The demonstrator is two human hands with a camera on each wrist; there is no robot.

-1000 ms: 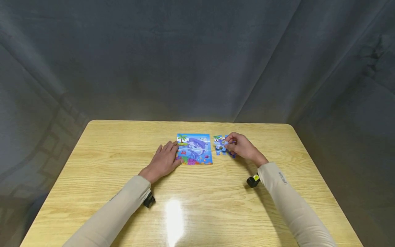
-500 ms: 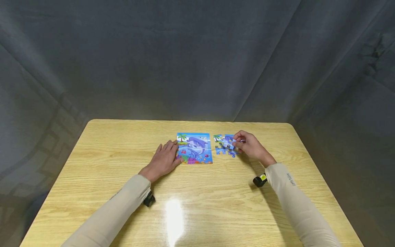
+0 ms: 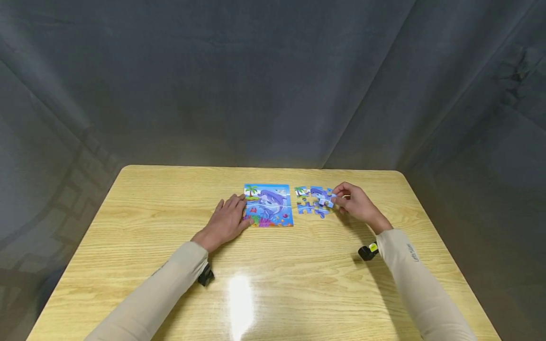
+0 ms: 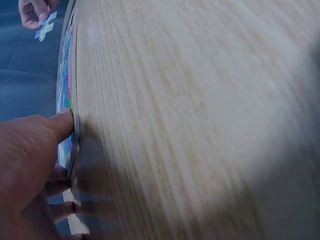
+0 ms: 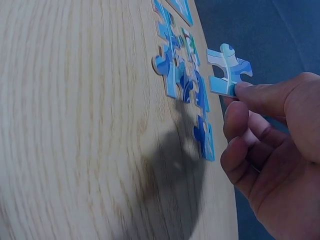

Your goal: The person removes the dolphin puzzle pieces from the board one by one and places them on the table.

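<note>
My right hand (image 3: 357, 203) pinches a blue and white jigsaw puzzle piece (image 5: 229, 70) between thumb and fingertips, raised above the table in the right wrist view. Below it lies a partly joined group of puzzle pieces (image 3: 304, 208), with a palm tree at its upper left, part of a dolphin, and gaps in between. To its left is a square picture board (image 3: 279, 210) printed with dolphins, a palm tree, a crab and coral. My left hand (image 3: 225, 221) rests at the board's left side, fingers extended along the edge and thumb (image 4: 62, 122) on the lower left corner.
Everything lies on a light wood-grain table (image 3: 273, 293) with rounded far corners. Grey curtains (image 3: 239, 85) hang behind and at both sides. A single loose piece (image 5: 204, 140) lies at the right end of the pieces.
The right hand has moved to the right with the puzzle piece, from over the left part of the group to its right side. The left hand and the board have stayed still.
</note>
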